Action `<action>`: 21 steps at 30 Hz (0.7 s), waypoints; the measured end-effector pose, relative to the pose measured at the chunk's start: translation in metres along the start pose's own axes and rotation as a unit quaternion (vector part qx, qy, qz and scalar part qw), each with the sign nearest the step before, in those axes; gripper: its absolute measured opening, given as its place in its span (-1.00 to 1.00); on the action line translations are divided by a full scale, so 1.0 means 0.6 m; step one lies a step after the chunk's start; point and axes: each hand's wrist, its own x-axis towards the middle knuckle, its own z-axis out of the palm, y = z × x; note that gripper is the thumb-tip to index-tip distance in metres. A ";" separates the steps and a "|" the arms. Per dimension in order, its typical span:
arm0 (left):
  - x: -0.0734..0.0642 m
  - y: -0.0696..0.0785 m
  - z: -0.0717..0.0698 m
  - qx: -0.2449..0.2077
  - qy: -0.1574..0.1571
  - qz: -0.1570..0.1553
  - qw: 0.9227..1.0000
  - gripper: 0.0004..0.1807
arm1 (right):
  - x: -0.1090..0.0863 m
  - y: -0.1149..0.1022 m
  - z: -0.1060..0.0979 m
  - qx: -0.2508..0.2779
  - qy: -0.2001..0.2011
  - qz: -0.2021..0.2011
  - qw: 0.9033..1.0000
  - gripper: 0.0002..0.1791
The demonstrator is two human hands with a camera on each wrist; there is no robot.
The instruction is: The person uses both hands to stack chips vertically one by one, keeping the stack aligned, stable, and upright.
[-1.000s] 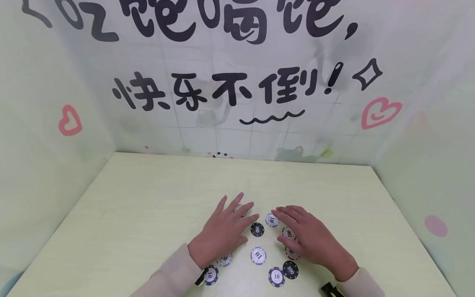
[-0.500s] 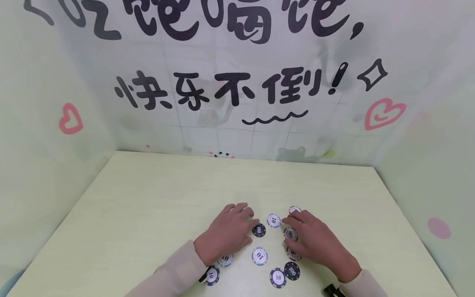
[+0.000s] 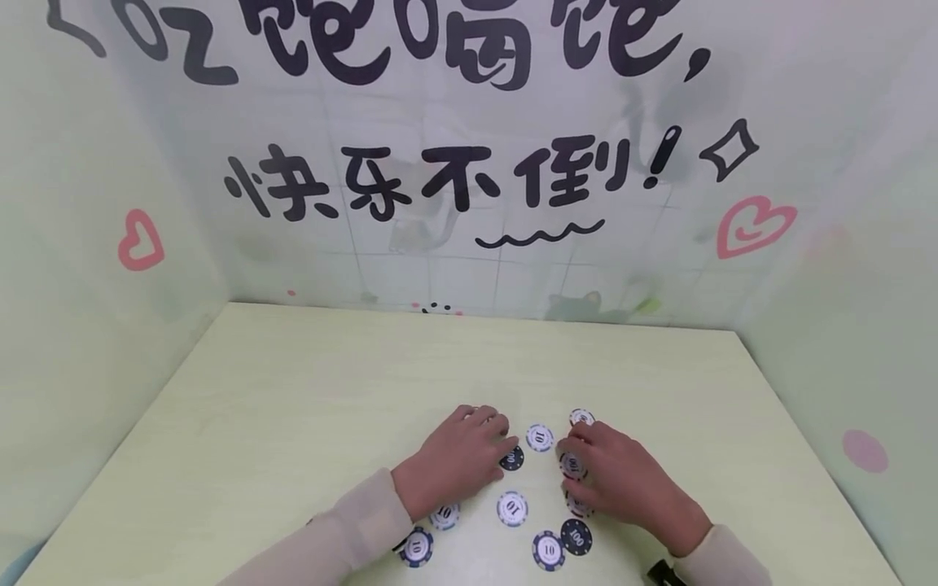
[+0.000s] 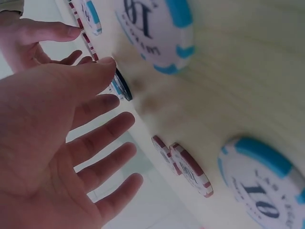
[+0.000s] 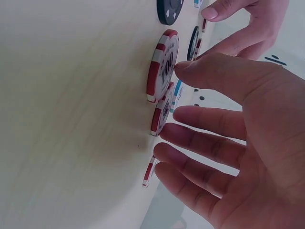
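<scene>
My left hand [image 3: 454, 457] is palm down among loose poker chips, its fingers loosely bent. Its index fingertip overlaps a black 100 chip [image 3: 515, 459] in the head view. In the left wrist view, two red-and-white chips [image 4: 190, 172] lie beyond its fingers, and nothing is in its grasp. My right hand [image 3: 626, 480] hovers low over a red-and-white 100 chip [image 5: 163, 69]. Its thumb tip overlaps that chip in the right wrist view, while its fingers reach past a second red-and-white chip [image 5: 163, 114]. Farther back lies another red-and-white chip [image 3: 582, 417], partly covered by the fingers.
Between the hands lie two blue-edged 10 chips, one farther [image 3: 540, 438] and one nearer [image 3: 512, 509]. A dark blue 10 chip [image 3: 549, 551] touches a black 100 chip [image 3: 576, 537] at the front. Another dark blue chip [image 3: 416, 548] is by the left sleeve. Printed walls enclose the table [image 3: 308, 391].
My left fingers have gone from spread to bent, and the hand has shifted slightly right over the black chip. My right fingers have drawn back and bent, uncovering part of the far red-and-white chip.
</scene>
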 end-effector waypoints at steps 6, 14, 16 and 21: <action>0.004 -0.007 -0.004 0.029 -0.012 0.011 0.999 -0.55 | 0.010 -0.001 -0.004 -0.008 0.008 -0.006 1.000 -0.67; 0.007 -0.013 -0.013 0.016 -0.016 0.016 1.000 -0.56 | 0.017 -0.002 -0.007 0.000 0.000 0.040 0.999 -0.72; 0.005 -0.010 -0.013 0.010 -0.012 0.014 1.000 -0.56 | 0.015 -0.003 -0.006 0.007 -0.012 0.062 0.998 -0.72; -0.002 0.003 -0.015 0.016 -0.009 0.006 1.000 -0.55 | 0.007 -0.006 -0.005 0.021 -0.018 0.084 0.996 -0.74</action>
